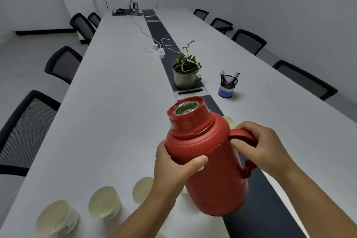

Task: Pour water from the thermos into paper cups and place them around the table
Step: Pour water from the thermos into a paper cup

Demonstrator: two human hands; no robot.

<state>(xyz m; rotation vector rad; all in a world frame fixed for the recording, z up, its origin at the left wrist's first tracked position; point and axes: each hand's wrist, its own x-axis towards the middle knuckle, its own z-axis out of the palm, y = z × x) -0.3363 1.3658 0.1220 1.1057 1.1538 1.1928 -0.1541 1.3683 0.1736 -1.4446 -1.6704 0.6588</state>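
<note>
Head view: red thermos point(208, 160) is held off the table point(116, 121) near its near end, over the dark centre strip, mouth uncapped and tilted away to the left. Left hand point(173, 164) is clamped on the body, thumb across the front; right hand point(266, 147) is curled round the handle point(243, 135). Three paper cups point(105, 202) stand in a row by the near left edge; whether filled cannot be told. Step judged: pouring about to begin. Next move calls for the mouth to be brought over a cup and tipped slowly.
</note>
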